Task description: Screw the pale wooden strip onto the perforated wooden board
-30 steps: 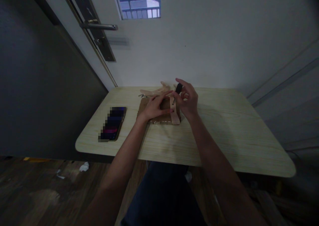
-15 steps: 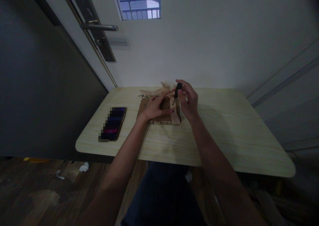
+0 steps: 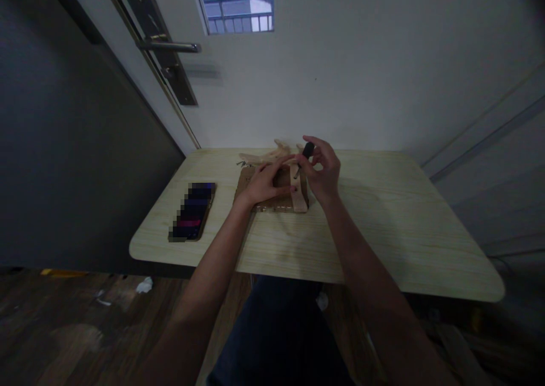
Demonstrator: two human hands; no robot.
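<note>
Black is showing on the screwdriver (image 3: 307, 150), pale tan is colouring the wooden strip (image 3: 300, 201), brown is covering the cardboard (image 3: 276, 203), and fine grain is streaking the cream table (image 3: 426, 250)!

– What can be counted?
– One left hand (image 3: 261, 188), one right hand (image 3: 327, 173), one screwdriver (image 3: 308, 149), one cardboard slab (image 3: 277, 204) and one wooden strip (image 3: 299, 201) are counted.
– And around those?
– One smartphone (image 3: 193, 211), one tabletop (image 3: 392, 233), one door handle (image 3: 174, 46) and one window (image 3: 240, 7) are found; the loose wooden pieces (image 3: 260, 159) cannot be counted exactly.
</note>
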